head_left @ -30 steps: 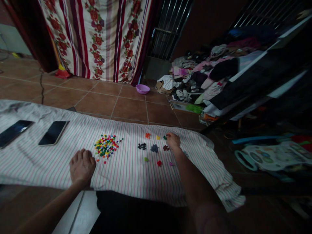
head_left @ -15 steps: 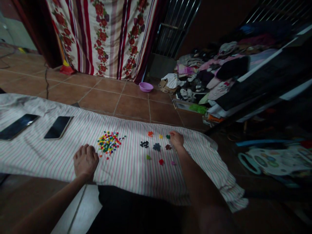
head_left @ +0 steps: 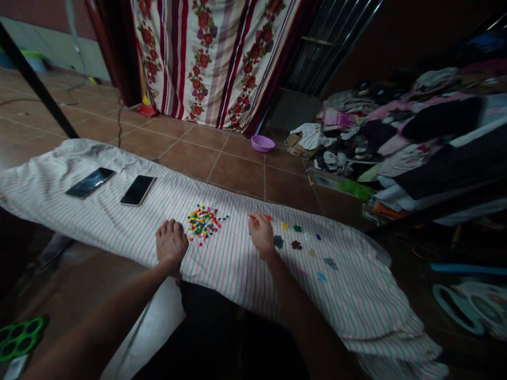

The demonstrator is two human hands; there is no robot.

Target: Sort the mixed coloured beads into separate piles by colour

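Note:
A mixed pile of small coloured pieces (head_left: 205, 221), like tiny bricks or beads, lies on the striped cloth (head_left: 229, 264). My left hand (head_left: 171, 244) rests palm down beside the pile's near left side, its fingers lying on the cloth. To the right of the pile, my right hand (head_left: 260, 232) is closed in a pinch over the cloth; anything between its fingertips is too small to make out. Around and beyond it sit small colour-sorted clusters: orange (head_left: 270, 217), yellow (head_left: 284, 226), green (head_left: 297, 228), dark grey (head_left: 279, 241), brown (head_left: 297, 245), grey (head_left: 330, 263) and blue (head_left: 321, 276). My right hand hides some clusters.
Two dark-screened phones, one farther left (head_left: 90, 182) and one nearer the pile (head_left: 138, 190), lie on the cloth. Past the far edge, a purple basin (head_left: 263, 143) stands on the tiled floor (head_left: 190, 158). Heaped clothes (head_left: 348, 132) fill the right side.
My right hand has moved left from the green cluster, toward the mixed pile. The view has swung, bringing more sorted clusters into sight. My left hand stays beside the pile.

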